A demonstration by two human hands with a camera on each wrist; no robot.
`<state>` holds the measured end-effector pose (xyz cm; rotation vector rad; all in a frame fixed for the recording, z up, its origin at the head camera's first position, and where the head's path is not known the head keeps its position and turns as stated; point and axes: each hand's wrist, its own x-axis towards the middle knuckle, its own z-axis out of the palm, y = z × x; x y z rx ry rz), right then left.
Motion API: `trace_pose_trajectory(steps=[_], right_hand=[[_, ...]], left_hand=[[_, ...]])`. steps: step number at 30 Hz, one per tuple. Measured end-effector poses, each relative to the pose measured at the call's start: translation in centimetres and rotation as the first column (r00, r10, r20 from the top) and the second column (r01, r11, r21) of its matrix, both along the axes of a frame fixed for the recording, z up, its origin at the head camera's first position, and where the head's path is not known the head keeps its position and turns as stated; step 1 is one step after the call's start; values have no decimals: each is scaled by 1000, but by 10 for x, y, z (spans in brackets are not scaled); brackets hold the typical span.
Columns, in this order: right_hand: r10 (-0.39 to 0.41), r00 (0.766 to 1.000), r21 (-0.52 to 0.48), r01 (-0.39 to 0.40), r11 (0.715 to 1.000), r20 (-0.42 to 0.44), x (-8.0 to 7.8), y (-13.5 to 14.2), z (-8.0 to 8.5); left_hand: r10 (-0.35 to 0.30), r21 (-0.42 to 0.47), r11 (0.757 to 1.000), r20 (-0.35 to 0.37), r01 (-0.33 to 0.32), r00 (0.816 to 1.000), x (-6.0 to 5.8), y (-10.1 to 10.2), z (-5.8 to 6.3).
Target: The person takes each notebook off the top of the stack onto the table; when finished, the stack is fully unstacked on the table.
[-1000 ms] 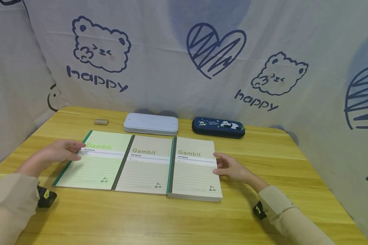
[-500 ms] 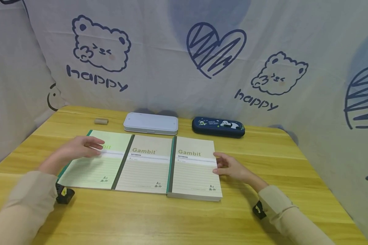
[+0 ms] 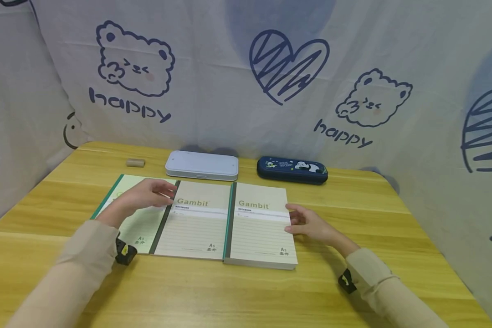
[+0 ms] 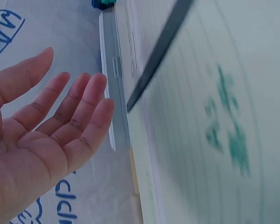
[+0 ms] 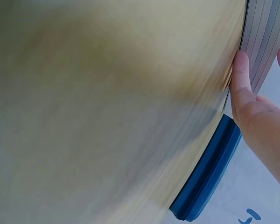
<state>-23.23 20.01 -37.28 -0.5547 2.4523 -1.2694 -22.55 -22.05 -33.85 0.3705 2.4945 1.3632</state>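
Three Gambit notebook covers lie side by side. My left hand [image 3: 143,199] hovers over the right part of the green notebook [image 3: 147,228], hiding its title. Its fingers are relaxed and hold nothing, with the tips overlapping the dark spine of the middle notebook [image 3: 192,232] in the head view. In the left wrist view its palm and spread fingers face the camera. At the right, my right hand [image 3: 309,226] touches the page-edge side of a thicker stack of notebooks [image 3: 262,232]. One finger [image 5: 242,72] lies along the layered page edges in the right wrist view.
Behind the notebooks stand a white pencil case [image 3: 202,165] and a dark blue panda pencil case [image 3: 292,170]. A small tan block [image 3: 135,162] lies at the back left of the wooden table [image 3: 213,296]. A printed cloth [image 3: 213,91] hangs behind.
My left hand has moved rightward from the green notebook's left edge to near the middle notebook's spine. The right hand and the notebooks have stayed in place.
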Motion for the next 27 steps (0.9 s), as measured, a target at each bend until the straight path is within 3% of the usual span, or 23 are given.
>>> trace_pose_trajectory(steps=[11, 20, 27], right_hand=[[0, 1000, -2, 0, 1000, -5, 0, 0, 1], [2, 1000, 3, -2, 1000, -8, 0, 0, 1], [2, 1000, 4, -2, 1000, -10, 0, 0, 0]], left_hand=[[-47, 31, 998, -11, 47, 999, -8, 44, -2], [-89, 16, 996, 0, 89, 996, -7, 76, -10], [-124, 37, 992, -2, 124, 992, -3, 97, -10]])
